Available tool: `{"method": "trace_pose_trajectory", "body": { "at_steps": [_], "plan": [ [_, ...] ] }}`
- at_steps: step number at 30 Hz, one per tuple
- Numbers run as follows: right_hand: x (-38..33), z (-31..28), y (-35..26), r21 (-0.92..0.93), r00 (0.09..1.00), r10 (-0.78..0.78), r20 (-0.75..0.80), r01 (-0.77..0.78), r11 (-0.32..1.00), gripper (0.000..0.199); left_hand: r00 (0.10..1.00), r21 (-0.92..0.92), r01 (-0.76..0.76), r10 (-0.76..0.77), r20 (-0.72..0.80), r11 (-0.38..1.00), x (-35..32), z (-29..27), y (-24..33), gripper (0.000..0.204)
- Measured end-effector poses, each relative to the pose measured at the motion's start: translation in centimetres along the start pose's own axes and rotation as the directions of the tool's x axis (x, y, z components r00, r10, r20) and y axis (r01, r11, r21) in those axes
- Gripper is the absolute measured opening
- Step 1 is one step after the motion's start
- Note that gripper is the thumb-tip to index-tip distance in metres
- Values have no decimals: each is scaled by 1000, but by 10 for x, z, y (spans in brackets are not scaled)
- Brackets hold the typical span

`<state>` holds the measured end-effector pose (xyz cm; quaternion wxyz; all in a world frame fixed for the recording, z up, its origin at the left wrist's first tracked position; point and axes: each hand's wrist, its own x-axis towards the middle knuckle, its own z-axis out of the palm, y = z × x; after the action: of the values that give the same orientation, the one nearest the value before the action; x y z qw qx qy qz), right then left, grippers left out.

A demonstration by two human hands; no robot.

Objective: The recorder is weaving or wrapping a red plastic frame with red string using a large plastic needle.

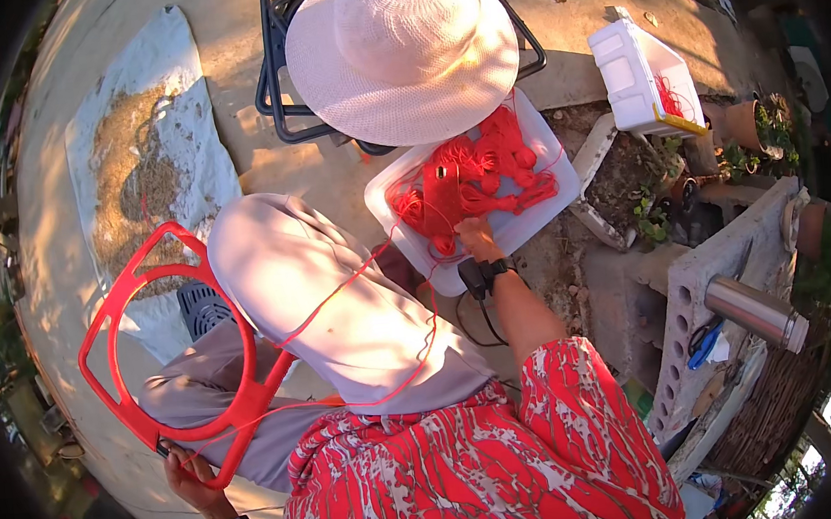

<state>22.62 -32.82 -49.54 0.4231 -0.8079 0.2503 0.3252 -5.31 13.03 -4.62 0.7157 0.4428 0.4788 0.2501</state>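
**Red cord, red frame, both hands busy**

So the right hand [477, 238] is down in the shallow white plastic tray [539, 213], fingers curled around strands from the tangled heap of red cord [473, 179]. Left hand [191, 480] is closed on the lower edge of the red plastic ring-shaped frame [164, 352] resting against the knee. A thin red strand [340, 290] runs across the lap between them. A white woven sun hat [401, 48] sits just above the tray.

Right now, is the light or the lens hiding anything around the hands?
Head view: hard sunlight whitens the hat; the right hand on the red cord is sunlit and sharp; the left hand on the red frame sits shaded, bent near the dark rim.
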Motion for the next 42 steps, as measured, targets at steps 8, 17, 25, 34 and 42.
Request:
{"method": "trace_pose_trajectory", "body": {
  "at_steps": [8,17,25,34,42],
  "plan": [
    [-23,29,-10,247,927,-143,-346,237,940,41,999,52,-20,18,30,998,1,0,0,26],
    [-63,44,-62,156,809,-359,-466,474,866,25,990,-36,-2,-3,-143,999,-4,16,-1,26],
    [-68,-7,-59,851,997,-75,-32,66,521,25,1000,19,-5,5,-15,1000,0,-3,-2,27],
    [-31,-104,-45,708,995,-45,-86,93,700,33,996,22,-21,22,-86,1000,-6,14,-3,23],
    [7,-72,21,620,925,-171,-339,356,699,29,985,52,-122,114,129,991,-19,31,-2,25]
  ]
}}
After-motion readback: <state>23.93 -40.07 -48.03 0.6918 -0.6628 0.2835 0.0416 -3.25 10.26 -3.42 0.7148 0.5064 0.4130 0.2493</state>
